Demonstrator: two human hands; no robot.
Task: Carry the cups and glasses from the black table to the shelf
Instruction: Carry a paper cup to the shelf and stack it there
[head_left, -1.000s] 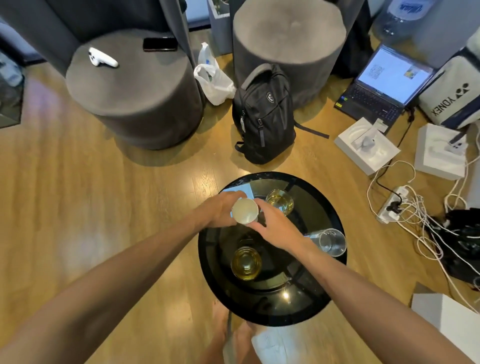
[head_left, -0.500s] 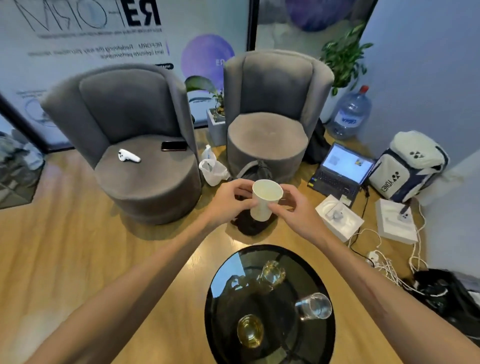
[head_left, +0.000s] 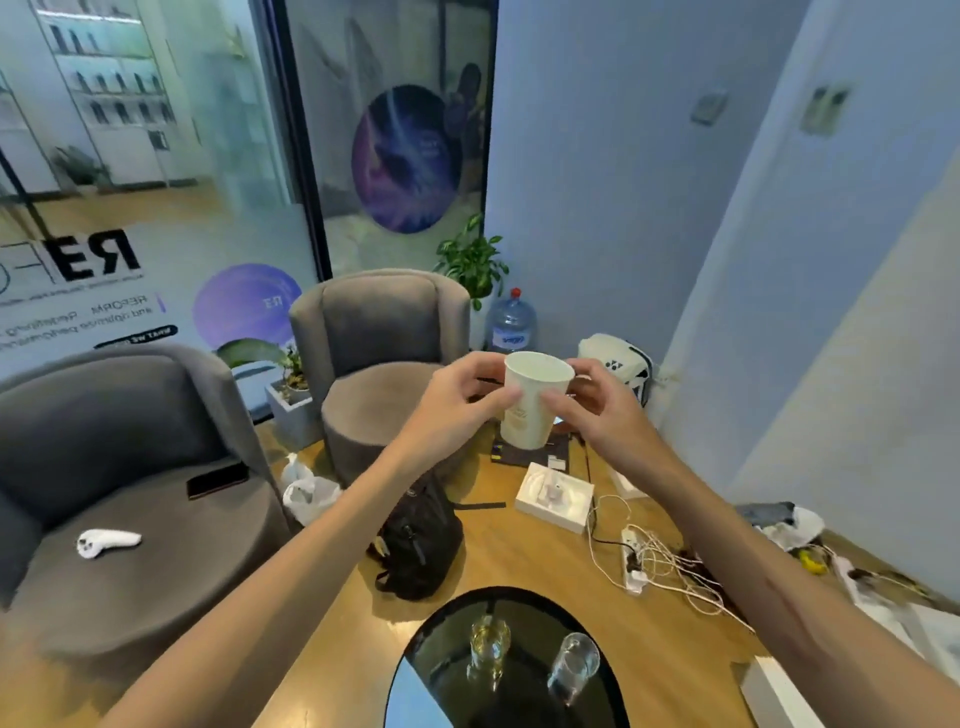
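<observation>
- Two hands on one white paper cup (head_left: 532, 400): your left hand (head_left: 457, 402) and right hand (head_left: 597, 410) are both closed around its sides, thumbs toward you, and it sits upright out in front of you, well above the floor.
- Two glasses are on the black table (head_left: 441, 675) at the bottom edge of the view: one with yellowish liquid (head_left: 490, 644), and a clear one (head_left: 574, 662) just beside it to the right.
- Clear one looks empty, but honestly it's too blurry to be sure.
- Beyond the table there's a black backpack (head_left: 415, 540) on the wood floor, next to a grey armchair (head_left: 382, 358).
</observation>
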